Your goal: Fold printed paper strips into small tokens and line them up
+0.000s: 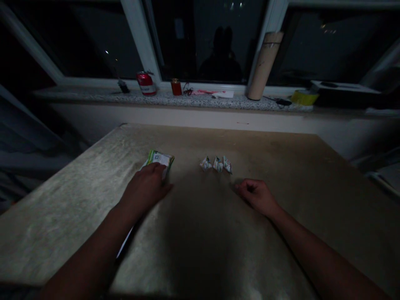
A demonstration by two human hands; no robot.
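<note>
On the left of the table, my left hand (pixel 146 183) lies over a green and white packet (pixel 161 158), its thumb stretched out to the side. The palm and most fingertips are hidden, and the hand covers the packet's near part. My right hand (pixel 255 195) rests on the table in a loose curl, thumb and fingertips together, with no object visible in it. Just beyond it, to the left, three small twisted pieces that look like wrapped sweets stand in a row: a left one (pixel 206 163), a middle one (pixel 218 164) and a right one (pixel 228 165).
A pale flat edge (pixel 125 243) shows beneath my left forearm. Behind the table (pixel 200 139), the granite windowsill (pixel 118 96) carries a red can (pixel 146 84), a red-orange jar (pixel 176 87), a tall tan tube (pixel 265 66) and a yellow roll (pixel 304 98). The light is dim.
</note>
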